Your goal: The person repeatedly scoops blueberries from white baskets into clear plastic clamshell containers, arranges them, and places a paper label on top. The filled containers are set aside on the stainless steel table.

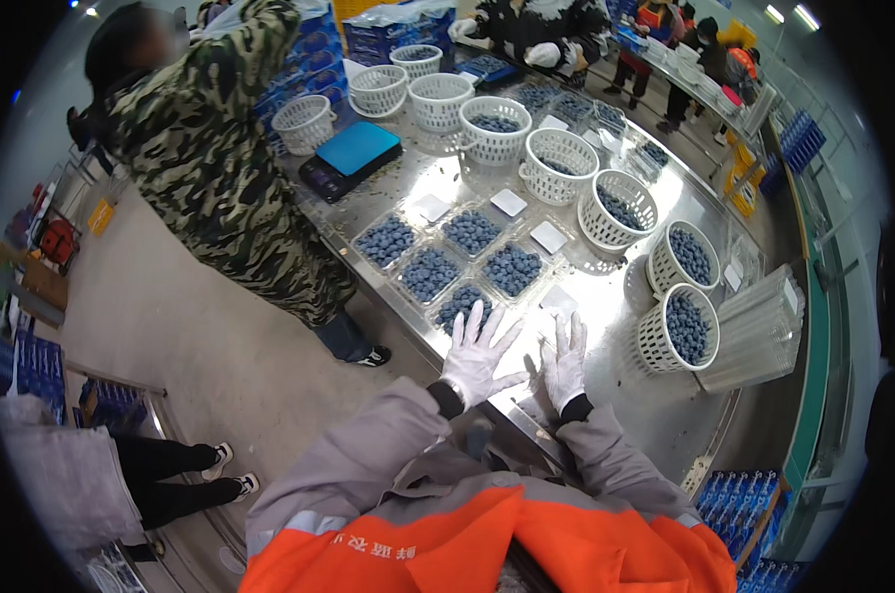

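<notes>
My left hand [479, 356], in a thin white glove, is spread with its fingertips beside or over the nearest clear tray of blueberries [462, 307]. To its right my right hand [564, 365], gloved the same way, has its fingers apart near the metal table's [610, 385] front edge. Neither holds anything. Several more clear plastic trays of blueberries [512, 268] stand just beyond, with a white lidlike square [548, 237] and others like it around them. White perforated baskets, such as the basket of blueberries [688, 330] at right, curve around the trays.
A digital scale [358, 148] with a blue top stands at the far left of the table. A stack of clear plastic containers [755, 333] lies at right. A person in a camouflage coat [218, 148] stands at the left edge; another person's gloved hands [544, 55] are across the table.
</notes>
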### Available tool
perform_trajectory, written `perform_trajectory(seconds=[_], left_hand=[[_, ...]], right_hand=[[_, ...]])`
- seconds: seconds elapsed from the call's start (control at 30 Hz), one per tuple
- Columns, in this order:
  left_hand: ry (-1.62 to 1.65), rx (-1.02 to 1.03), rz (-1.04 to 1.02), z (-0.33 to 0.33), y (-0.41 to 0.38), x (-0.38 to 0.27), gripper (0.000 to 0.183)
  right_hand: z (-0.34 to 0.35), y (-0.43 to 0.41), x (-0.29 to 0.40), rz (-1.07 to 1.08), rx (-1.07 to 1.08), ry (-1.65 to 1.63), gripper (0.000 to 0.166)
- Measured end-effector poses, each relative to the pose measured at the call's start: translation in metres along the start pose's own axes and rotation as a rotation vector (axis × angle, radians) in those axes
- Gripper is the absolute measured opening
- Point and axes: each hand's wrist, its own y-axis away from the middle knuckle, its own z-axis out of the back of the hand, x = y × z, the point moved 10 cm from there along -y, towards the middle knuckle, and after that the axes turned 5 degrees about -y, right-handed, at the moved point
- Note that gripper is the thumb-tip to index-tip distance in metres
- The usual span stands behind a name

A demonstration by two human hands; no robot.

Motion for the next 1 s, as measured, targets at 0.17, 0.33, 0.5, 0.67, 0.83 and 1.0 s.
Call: perform_trajectory(seconds=[0.17, 0.33, 0.5, 0.67, 0.83, 1.0], left_hand=[[-0.144, 0.107, 0.0, -0.038, -0.049, -0.006, 0.104], [-0.208, 0.172, 0.078, -0.043, -0.054, 0.01, 0.096], [-0.168, 0.119, 0.048, -0.036, -0.061, 0.02, 0.092], [-0.232, 0.088, 0.038, -0.036, -0.063, 0.041, 0.093], [-0.252, 0.134, 0.005, -0.031, -0.07, 0.054, 0.091], [-0.184, 0.136, -0.042, -0.033, -0.07, 0.049, 0.091]], right_hand=[[0.013, -0.044, -0.004, -0.101, -0.008, 0.325, 0.062], [-0.018, -0.065, -0.001, -0.21, 0.247, 0.52, 0.061], [-0.032, -0.07, -0.012, -0.204, 0.221, 0.577, 0.059], [-0.048, -0.085, 0.001, -0.197, 0.242, 0.547, 0.061], [-0.059, -0.095, -0.001, -0.236, 0.22, 0.518, 0.066], [0.006, -0.079, 0.039, -0.183, 0.005, 0.481, 0.072]])
